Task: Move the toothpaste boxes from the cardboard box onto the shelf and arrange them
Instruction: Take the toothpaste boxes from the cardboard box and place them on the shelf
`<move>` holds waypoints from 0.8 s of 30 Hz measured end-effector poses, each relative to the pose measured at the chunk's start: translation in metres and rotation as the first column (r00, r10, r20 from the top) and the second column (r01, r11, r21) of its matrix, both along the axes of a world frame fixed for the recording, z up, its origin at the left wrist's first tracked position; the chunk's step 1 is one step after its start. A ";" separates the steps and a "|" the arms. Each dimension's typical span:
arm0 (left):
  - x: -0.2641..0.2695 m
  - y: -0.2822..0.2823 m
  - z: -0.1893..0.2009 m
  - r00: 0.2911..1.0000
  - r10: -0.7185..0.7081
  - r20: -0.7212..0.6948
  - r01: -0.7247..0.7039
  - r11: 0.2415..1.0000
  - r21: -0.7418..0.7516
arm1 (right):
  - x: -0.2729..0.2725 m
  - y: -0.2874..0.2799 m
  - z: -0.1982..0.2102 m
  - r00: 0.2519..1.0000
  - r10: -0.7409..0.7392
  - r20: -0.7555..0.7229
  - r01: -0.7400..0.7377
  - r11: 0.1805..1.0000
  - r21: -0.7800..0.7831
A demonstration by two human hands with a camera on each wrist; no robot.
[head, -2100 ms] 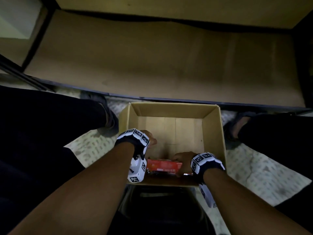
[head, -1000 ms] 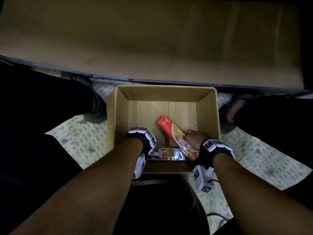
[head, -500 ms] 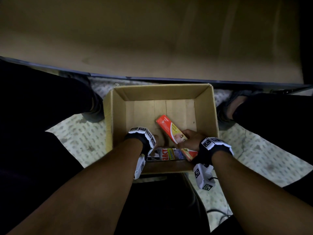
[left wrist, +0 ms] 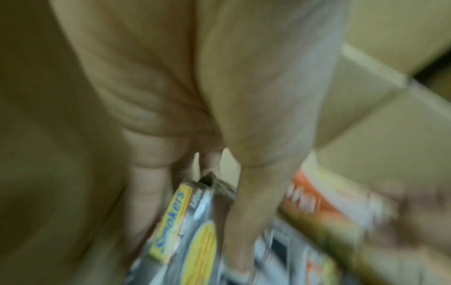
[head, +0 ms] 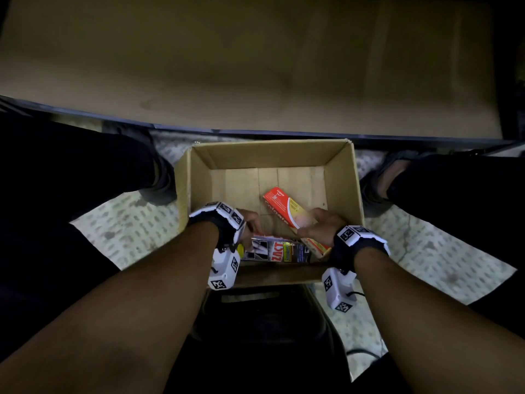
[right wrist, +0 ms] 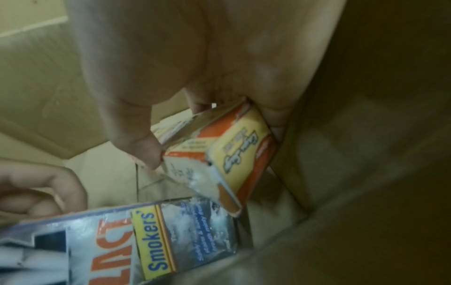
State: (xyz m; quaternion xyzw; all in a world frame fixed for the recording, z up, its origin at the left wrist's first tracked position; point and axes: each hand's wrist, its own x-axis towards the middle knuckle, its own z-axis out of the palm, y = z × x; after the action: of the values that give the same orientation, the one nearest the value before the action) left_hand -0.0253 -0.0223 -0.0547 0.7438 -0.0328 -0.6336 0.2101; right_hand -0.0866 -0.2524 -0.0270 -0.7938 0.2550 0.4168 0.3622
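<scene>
Since the earlier frame the right hand (head: 318,226) has raised the red Colgate box (head: 287,210) at centre frame, clenched on its near end, while the left hand (head: 250,223) pinches the grey "Smokers'" box (head: 275,251) low inside the cardboard box (head: 196,180); the pick step is under way, and next both lift out to the shelf (head: 255,66) at top.

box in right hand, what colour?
Red-orange with yellow panels, pinched by the right hand; clearest in the head view.

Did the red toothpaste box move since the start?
Yes. The red toothpaste box, first flat by the cardboard box's near wall, now tilts toward its middle in the right hand.
</scene>
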 end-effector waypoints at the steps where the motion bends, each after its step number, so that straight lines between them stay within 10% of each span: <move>1: 0.006 0.001 0.002 0.998 -0.056 -0.028 0.054 0.997 -0.055 | 0.000 0.000 0.000 1.000 -0.002 0.002 0.002 1.000 -0.005; 11: 0.043 0.001 0.069 0.975 0.167 0.145 -0.153 0.983 -0.101 | 0.004 -0.001 0.000 1.000 -0.018 0.015 0.019 0.999 -0.042; 24: 0.027 -0.006 0.056 0.783 0.540 -0.310 -0.620 0.719 -0.314 | 0.002 -0.001 -0.008 0.999 -0.042 0.019 0.043 0.998 -0.036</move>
State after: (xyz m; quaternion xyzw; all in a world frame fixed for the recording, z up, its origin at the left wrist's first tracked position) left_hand 0.0015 -0.0288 0.0010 0.5908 0.0951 -0.5845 0.5480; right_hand -0.0846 -0.2532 -0.0351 -0.7983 0.2761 0.3972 0.3587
